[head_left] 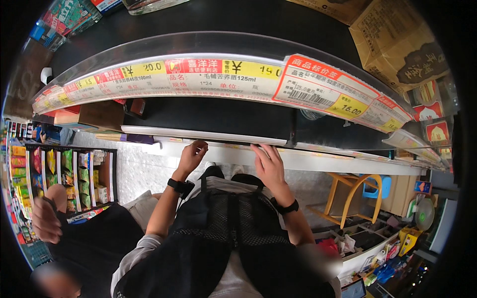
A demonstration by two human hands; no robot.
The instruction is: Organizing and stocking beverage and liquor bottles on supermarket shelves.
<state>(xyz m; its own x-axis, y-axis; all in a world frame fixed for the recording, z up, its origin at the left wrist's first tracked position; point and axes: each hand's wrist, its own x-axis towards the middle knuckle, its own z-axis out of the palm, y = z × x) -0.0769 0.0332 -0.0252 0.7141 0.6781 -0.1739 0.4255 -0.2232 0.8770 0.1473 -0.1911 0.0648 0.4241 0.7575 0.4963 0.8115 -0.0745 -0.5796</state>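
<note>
My left hand (190,159) has bunched fingers (198,145), my right hand (270,166) parted ones, both near the white shelf edge (213,134) at twelve o'clock.

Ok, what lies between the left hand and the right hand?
In the head view, the white shelf front spans the stretch between the left hand and the right hand, with pale floor showing below it.

mottled grey floor (134,169) that showed past the front edge of a black store shelf (223,22), snack rack (112,171) that stood off its left corner, wooden armchair (348,197) and blue plastic stool (381,186) off its right
</note>
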